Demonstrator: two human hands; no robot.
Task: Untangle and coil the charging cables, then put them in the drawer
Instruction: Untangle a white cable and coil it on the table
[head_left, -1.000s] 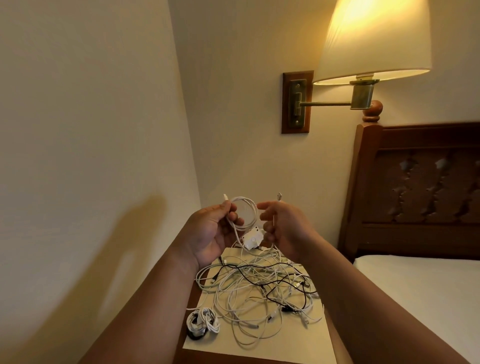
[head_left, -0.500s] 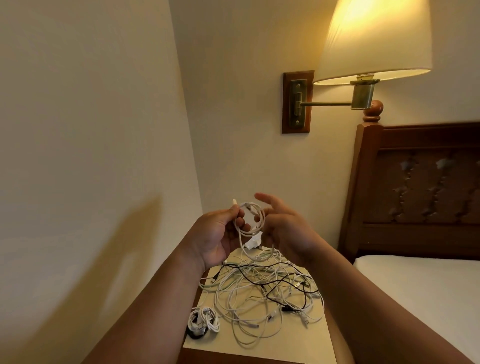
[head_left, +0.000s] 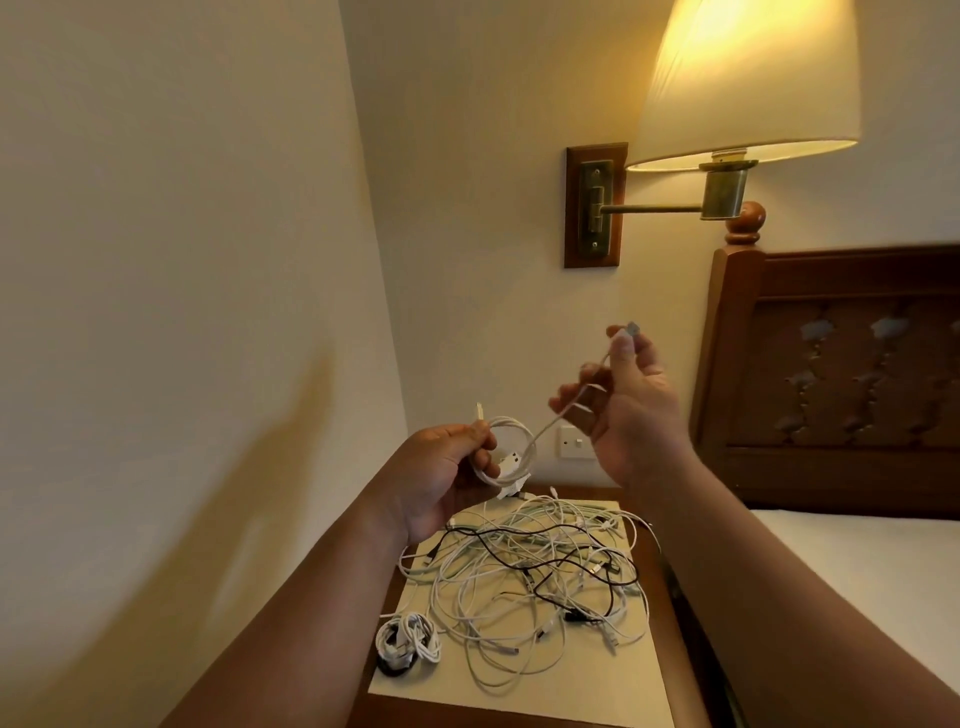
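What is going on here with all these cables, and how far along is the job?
A person is coiling a white cable in the air above a nightstand. The left hand grips the small coil; the right hand, raised higher, pinches the plug end. Below, a tangle of white and black cables lies on a pale sheet, beside one coiled bundle. No drawer is in view.

No legible text, label, brand, number or sign anywhere: none on the cables (head_left: 519, 566), the wall switch (head_left: 575, 442), the lamp (head_left: 748, 78) or the sheet (head_left: 571, 686) beneath the tangle.
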